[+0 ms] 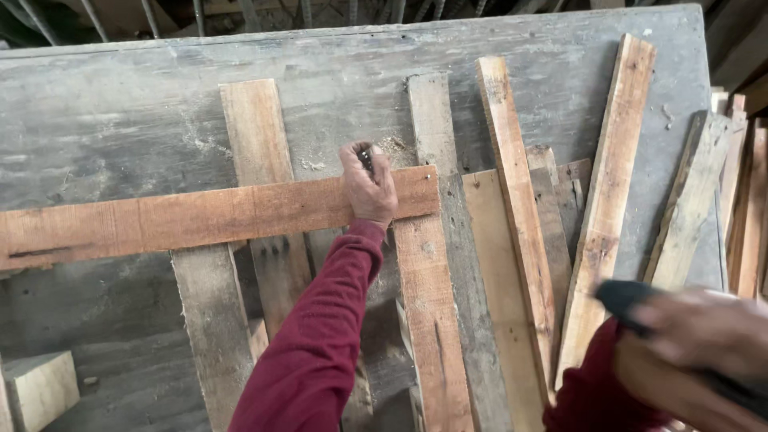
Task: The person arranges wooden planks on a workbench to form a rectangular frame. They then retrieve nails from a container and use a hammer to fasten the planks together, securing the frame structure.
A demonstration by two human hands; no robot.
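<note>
blurred and closest to the lens, the right hand (696, 352) is wrapped shut around a dark handle (632, 300) near the worktop's front right corner (what tool it belongs to cannot be told). further in, the left hand (368, 188) rests on the upper edge of the long reddish crosswise board (200, 218), fingers pinched closed on a small dark object (366, 158), too small to identify. that board lies flat across several upright slats (256, 136), running from the left edge of the grey worktop (120, 104) to about its middle, its right end sitting on a grey plank (432, 120). loose planks (608, 184) lean fanned toward the right edge, and a pale wooden block (40, 388) sits at the front left corner. to do this well, i judge the left hand should press the board down firmly so it cannot shift, keep the small piece upright, and keep fingertips low and clear of whatever the right hand brings in.
</note>
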